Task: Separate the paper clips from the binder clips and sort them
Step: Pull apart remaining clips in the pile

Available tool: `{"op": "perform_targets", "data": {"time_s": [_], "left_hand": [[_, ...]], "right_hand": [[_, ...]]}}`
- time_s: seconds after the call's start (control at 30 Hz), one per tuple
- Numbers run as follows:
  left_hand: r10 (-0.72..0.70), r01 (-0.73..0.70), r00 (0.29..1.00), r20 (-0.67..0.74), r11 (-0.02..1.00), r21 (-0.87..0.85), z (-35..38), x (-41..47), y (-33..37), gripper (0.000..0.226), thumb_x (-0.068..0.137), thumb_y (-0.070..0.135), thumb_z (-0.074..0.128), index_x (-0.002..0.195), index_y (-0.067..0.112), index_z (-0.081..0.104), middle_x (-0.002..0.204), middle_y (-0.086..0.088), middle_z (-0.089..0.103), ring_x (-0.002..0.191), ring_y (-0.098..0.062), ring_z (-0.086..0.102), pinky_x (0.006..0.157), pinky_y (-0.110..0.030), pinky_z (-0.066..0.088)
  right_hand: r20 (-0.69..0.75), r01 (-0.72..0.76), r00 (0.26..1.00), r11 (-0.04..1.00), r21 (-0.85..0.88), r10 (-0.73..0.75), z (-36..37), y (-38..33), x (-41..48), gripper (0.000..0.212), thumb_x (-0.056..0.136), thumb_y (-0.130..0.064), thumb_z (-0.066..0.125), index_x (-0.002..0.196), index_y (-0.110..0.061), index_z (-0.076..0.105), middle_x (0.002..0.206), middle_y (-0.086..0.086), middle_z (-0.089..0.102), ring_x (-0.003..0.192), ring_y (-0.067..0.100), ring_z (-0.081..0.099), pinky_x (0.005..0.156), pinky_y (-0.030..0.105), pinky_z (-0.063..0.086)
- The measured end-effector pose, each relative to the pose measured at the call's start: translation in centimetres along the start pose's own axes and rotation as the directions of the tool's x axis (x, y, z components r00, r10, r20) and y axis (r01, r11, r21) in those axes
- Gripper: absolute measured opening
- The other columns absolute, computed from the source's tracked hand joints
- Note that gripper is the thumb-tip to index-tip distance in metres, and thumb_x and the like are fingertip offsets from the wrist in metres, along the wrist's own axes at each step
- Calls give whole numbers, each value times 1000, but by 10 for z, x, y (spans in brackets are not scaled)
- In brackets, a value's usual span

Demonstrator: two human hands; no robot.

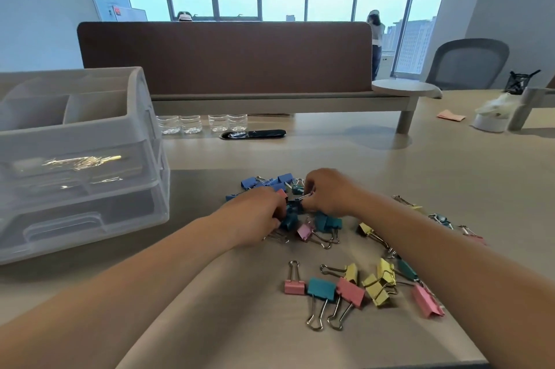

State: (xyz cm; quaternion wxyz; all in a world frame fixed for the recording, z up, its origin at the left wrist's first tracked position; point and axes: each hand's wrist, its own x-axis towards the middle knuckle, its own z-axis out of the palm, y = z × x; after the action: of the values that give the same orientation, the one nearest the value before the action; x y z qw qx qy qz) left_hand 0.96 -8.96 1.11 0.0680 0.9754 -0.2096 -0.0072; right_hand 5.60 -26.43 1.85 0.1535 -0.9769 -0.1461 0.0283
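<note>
Right hand [327, 191]: fingers curled tight, tips pinching a silver wire handle [307, 196] in the clip pile [292, 212]; can't tell which clip body it belongs to. Left hand [258, 215]: fingers curled down into the same pile, thumb against a dark teal clip [289, 220]; can't tell if it actually grips anything. The hands are nearly touching, with the pile between and under the fingertips. Just beyond the fingers: blue clips [271, 181], bunched. Just on the near side: teal clips [328, 222] and a pink clip [304, 231], wire handles pointing toward the person. Right of the fingers, against the right forearm: yellow clip [364, 229]. Past that arm: a few stray clips [440, 218]. Nearer the person, apart from the fingers: near group [321, 289] of pink, teal and yellow binder clips, loose and flat on the table [240, 323]. Left of the fingers, apart: clear drawer unit [90, 140], gold paper clips [84, 160] showing through the top drawer front, open compartments on top. Far beyond the fingers: bottles [192, 123] in a row under a brown divider [225, 56]. Far right: chair [468, 63].
</note>
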Motion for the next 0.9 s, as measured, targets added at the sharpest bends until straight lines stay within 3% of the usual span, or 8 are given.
{"op": "perform_targets", "data": {"time_s": [0.17,0.27,0.4,0.53,0.63,0.73,0.83,0.9], "left_hand": [[-17,16,999,-46,1000,-22,-2,1,0,17,95,18,53,108,21,64,110,2,54,97,-16,55,78,-27,43],[-25,23,998,-58,999,-28,-6,3,3,22,94,25,57,115,21,62,114,1,55,100,-15,55,78,-26,42],[19,-19,1000,-3,999,-26,-7,4,11,47,89,31,64,134,28,53,134,5,49,114,-16,52,91,-32,47],[61,-62,997,55,998,24,-5,6,18,42,94,24,58,135,30,54,132,4,48,98,-13,49,79,-26,42],[39,-44,998,58,996,76,-4,8,18,38,95,18,55,133,24,57,139,1,44,109,-19,52,81,-27,42],[3,-8,999,53,996,90,-4,11,13,40,96,12,53,135,24,54,140,0,44,113,-19,53,79,-25,40],[-26,25,999,21,997,67,-3,14,8,46,94,5,52,130,32,58,135,1,49,93,-14,59,64,-20,43],[-29,30,999,-16,998,64,-5,12,9,40,94,9,53,125,32,61,128,0,53,92,-14,58,67,-24,47]], "right_hand": [[-109,-126,982,966,228,154,-9,7,1,21,88,-22,65,96,-4,71,95,17,71,69,20,60,66,36,54],[-116,-143,976,946,292,184,-12,10,-2,19,91,-20,62,94,-5,72,90,14,73,70,22,71,69,36,58],[-100,-115,985,964,240,143,-16,11,-8,18,92,-12,57,99,-8,73,85,5,72,75,19,72,63,31,58],[-117,-55,989,960,276,90,-21,12,-20,21,93,-17,56,104,-11,73,86,-1,70,80,21,69,77,37,58],[-171,-11,984,974,225,50,-25,20,-29,24,97,-17,53,113,-14,70,103,-1,69,91,16,64,83,30,53],[-191,-32,980,989,141,59,-31,31,-36,29,96,-8,49,114,-18,69,113,-1,69,98,14,62,83,26,51],[-121,-70,990,996,46,75,-35,40,-45,28,93,-9,56,116,-19,68,115,-2,67,99,14,61,82,24,51],[-54,-57,997,998,4,57,-34,41,-51,29,89,-12,65,117,-18,67,113,-2,66,96,13,59,73,17,46]]}}
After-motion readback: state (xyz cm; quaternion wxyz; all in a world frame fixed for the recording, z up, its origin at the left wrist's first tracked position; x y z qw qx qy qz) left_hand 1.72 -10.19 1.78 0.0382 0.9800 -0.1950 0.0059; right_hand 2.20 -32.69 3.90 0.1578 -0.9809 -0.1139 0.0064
